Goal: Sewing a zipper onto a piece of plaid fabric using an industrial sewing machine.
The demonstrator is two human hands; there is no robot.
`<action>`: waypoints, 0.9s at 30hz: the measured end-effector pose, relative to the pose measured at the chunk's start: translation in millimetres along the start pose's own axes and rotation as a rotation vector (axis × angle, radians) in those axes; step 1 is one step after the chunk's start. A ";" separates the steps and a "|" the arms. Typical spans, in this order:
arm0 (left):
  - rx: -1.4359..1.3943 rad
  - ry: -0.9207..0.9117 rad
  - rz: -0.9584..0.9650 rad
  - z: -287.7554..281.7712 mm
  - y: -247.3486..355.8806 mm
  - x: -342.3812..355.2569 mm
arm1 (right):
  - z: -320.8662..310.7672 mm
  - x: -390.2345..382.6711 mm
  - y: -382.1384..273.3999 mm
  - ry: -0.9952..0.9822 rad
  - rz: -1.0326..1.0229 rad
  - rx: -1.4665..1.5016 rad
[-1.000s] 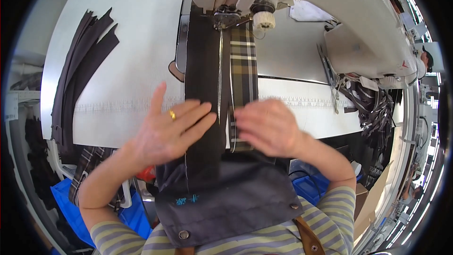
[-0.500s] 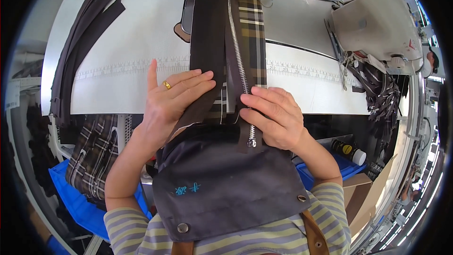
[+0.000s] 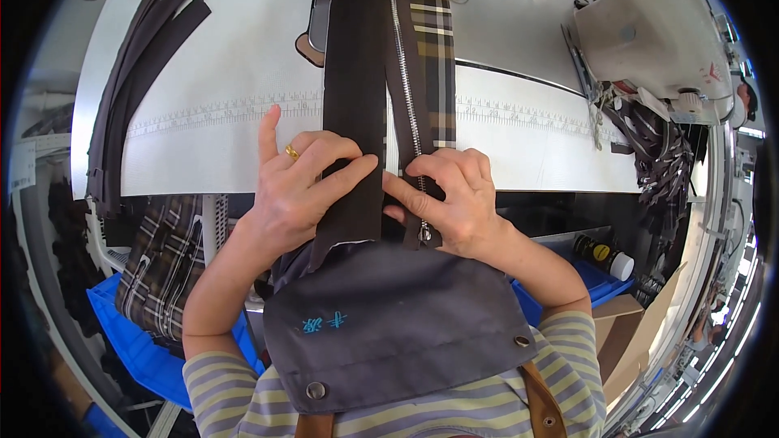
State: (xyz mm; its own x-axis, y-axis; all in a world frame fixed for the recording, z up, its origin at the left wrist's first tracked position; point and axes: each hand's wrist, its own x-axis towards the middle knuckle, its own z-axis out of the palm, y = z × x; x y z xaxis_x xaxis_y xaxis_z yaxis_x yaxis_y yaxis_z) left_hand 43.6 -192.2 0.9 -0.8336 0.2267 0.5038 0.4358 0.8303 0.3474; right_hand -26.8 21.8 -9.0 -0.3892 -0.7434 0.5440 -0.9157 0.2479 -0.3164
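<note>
While the left hand [image 3: 296,182] arches over the dark strip [image 3: 353,73] on the table [image 3: 211,154], little finger [image 3: 268,136] raised, the right hand [image 3: 454,203] curls across the zipper [image 3: 406,81] beside it; undersides hidden, whether either hand's fingers [image 3: 345,178] clamp cannot be told. The sewing machine [image 3: 649,65] is cut off above.

I am working at a white table [image 3: 227,158], with a printed ruler scale [image 3: 219,111] running across it. To my left, a sheaf of dark strips [image 3: 138,93] is lying with its far ends fanned out. In the middle, a dark fabric strip [image 3: 355,73] is stretching over the top and overhanging the near edge, while plaid cloth [image 3: 436,49] is lying along its right. Farther right, a sewing machine [image 3: 649,49] is standing, a slim metal tool [image 3: 577,61] is lying beside it, and a tangled dark bundle [image 3: 659,146] is spilling over the edge
</note>
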 end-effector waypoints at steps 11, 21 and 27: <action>-0.015 -0.020 -0.034 0.7 4.7 2.1 | 1.7 -0.6 1.7 0.000 0.001 0.029; -0.026 -0.039 -0.080 2.5 7.3 -11.9 | -12.4 -12.4 -5.9 0.048 -0.065 0.006; 0.009 0.030 -0.029 4.9 2.7 -15.4 | -7.3 -6.1 -16.9 0.072 -0.087 0.010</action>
State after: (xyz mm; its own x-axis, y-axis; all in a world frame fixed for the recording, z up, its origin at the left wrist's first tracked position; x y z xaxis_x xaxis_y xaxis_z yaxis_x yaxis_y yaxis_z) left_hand 56.0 -191.0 -9.8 -0.8350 0.1873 0.5174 0.4087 0.8407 0.3553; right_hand -9.7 26.6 -1.3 -0.3151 -0.7150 0.6241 -0.9453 0.1780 -0.2733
